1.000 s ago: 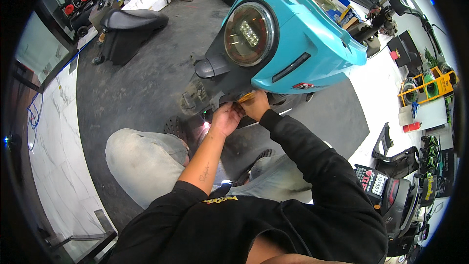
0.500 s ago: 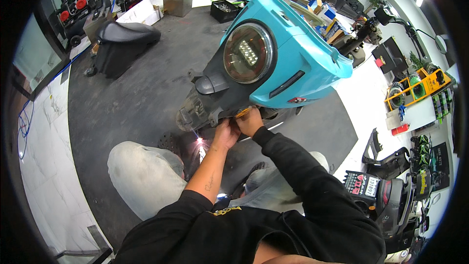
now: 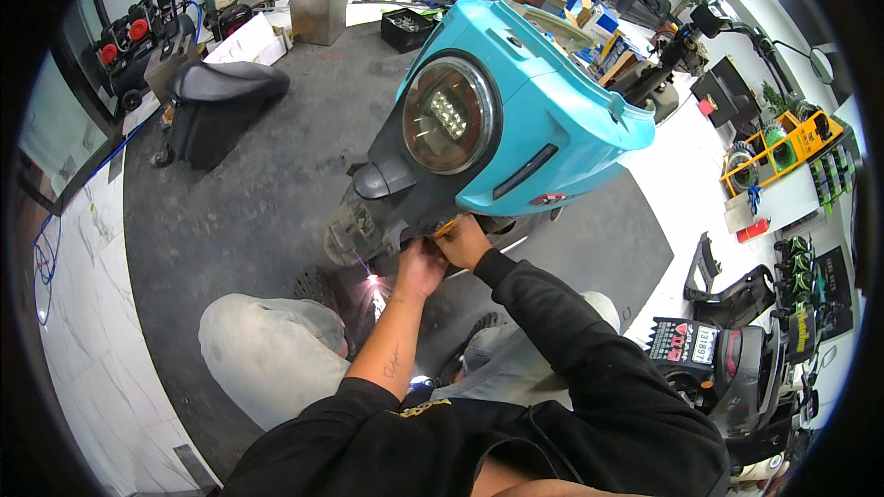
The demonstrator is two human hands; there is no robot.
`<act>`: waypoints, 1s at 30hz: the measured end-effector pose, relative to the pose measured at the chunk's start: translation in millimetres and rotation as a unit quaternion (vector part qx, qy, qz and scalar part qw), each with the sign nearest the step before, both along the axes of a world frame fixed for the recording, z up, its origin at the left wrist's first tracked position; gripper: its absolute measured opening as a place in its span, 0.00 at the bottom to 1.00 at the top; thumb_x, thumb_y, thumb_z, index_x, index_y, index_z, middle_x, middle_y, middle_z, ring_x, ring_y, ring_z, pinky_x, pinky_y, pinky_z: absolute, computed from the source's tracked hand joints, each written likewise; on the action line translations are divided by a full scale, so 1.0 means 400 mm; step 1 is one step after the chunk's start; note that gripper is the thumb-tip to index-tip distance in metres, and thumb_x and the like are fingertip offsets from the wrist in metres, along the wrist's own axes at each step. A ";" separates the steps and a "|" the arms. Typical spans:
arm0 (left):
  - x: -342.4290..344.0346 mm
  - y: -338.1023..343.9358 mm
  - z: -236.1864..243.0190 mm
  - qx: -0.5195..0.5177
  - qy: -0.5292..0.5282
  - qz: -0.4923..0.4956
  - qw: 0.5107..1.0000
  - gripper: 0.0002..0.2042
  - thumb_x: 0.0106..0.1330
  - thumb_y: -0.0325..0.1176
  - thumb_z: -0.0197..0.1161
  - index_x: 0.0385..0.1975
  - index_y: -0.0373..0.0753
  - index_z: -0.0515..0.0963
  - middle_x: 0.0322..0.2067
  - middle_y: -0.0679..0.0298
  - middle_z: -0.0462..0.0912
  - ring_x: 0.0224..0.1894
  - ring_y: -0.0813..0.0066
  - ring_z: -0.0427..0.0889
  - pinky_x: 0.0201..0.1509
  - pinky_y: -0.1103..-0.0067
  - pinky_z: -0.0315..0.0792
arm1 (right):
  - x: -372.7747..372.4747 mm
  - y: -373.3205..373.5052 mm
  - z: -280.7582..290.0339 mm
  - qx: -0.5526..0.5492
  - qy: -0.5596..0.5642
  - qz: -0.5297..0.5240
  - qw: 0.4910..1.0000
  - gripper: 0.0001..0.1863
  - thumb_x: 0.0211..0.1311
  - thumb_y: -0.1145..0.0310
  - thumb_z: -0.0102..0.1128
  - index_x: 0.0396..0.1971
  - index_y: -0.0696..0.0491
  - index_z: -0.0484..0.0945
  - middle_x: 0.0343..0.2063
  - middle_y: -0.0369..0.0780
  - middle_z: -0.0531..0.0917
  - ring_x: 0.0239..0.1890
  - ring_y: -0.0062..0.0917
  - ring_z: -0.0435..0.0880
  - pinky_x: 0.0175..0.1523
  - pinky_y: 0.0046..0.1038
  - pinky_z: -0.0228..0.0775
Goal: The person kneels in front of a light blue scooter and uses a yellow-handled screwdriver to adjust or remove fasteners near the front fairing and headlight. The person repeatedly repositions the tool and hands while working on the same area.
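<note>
A teal scooter front panel (image 3: 552,97) with a round headlight (image 3: 449,115) stands in front of my knees. Below the lamp is dark grey plastic trim (image 3: 401,207), scuffed toward its lower end. My right hand (image 3: 465,243) is closed around an orange-yellow handle (image 3: 446,228) at the trim's lower edge; the rest of that tool is hidden. Right beside it, my left hand (image 3: 422,269) reaches up under the trim with curled fingers, and what they grip is out of sight. A bright pinkish light spot (image 3: 372,278) shines just left of my left wrist.
A black scooter seat (image 3: 221,101) lies on the dark mat to the left. Behind the panel are a metal bin (image 3: 319,11), a black parts tray (image 3: 406,29) and piled boxes. Another scooter (image 3: 727,364) stands at right, near loose black plastic parts (image 3: 727,285).
The view has shifted a little, so the panel sits slightly lower and farther left in the picture. Both hands stay together at the trim's lower edge.
</note>
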State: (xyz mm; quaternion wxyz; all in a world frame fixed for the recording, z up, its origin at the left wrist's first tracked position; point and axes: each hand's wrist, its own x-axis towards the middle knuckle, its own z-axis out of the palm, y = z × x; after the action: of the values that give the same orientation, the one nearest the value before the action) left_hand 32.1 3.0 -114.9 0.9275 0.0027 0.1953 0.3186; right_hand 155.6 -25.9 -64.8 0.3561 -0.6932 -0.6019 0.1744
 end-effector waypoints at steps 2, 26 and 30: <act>-0.015 0.003 -0.004 -0.012 -0.056 0.006 0.998 0.15 0.75 0.40 0.48 0.51 0.39 0.76 0.49 0.63 0.81 0.52 0.68 0.78 0.56 0.73 0.72 | -0.004 -0.001 -0.004 0.013 0.001 0.012 1.000 0.11 0.56 0.66 0.66 0.32 0.59 0.82 0.31 0.48 0.86 0.39 0.45 0.83 0.49 0.40 0.72; -0.022 -0.003 0.029 0.000 0.039 0.006 0.999 0.14 0.78 0.44 0.46 0.44 0.44 0.77 0.41 0.68 0.82 0.43 0.74 0.80 0.45 0.79 0.75 | -0.057 -0.004 0.080 0.005 0.014 -0.010 1.000 0.10 0.54 0.73 0.68 0.20 0.61 0.79 0.19 0.49 0.82 0.22 0.37 0.83 0.29 0.36 0.72; -0.050 0.012 0.044 -0.040 0.035 0.033 0.998 0.13 0.77 0.43 0.47 0.46 0.44 0.76 0.43 0.68 0.81 0.43 0.73 0.80 0.44 0.81 0.75 | -0.061 0.004 0.062 0.066 0.014 -0.038 0.997 0.10 0.52 0.72 0.69 0.19 0.61 0.79 0.19 0.49 0.83 0.22 0.39 0.83 0.30 0.35 0.72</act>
State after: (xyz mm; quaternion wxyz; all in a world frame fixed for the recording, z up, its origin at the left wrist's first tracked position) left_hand 12.1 7.9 -97.4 0.9085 -0.0292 0.2401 0.3408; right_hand 131.0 -24.1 -40.1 0.4157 -0.6879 -0.5805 0.1303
